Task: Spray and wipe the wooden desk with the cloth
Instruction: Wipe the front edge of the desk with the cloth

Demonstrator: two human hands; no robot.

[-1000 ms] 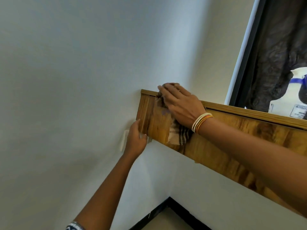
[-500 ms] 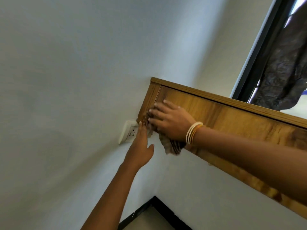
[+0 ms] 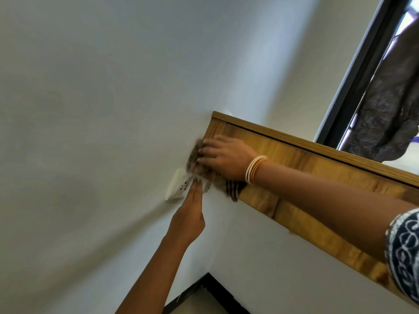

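Observation:
The wooden desk [image 3: 317,164] shows as a brown panel running from the wall corner toward the lower right. My right hand [image 3: 226,158], with bangles at the wrist, presses a brown striped cloth [image 3: 233,189] flat against the panel's left end at the corner. Most of the cloth is hidden under the hand and blurred; one end hangs below the panel. My left hand [image 3: 190,214] reaches up below it, fingers together, fingertips touching the wall beside the socket. No spray bottle is in view.
A white wall socket [image 3: 178,188] sits on the left wall just beside the panel's end. A dark window frame [image 3: 353,71] and a dark curtain [image 3: 385,114] are at the upper right. Dark floor skirting [image 3: 204,288] runs along the bottom.
My right hand slid the cloth down the panel's left end, then up a little onto the corner. The view tilted up and the white spray bottle left the frame.

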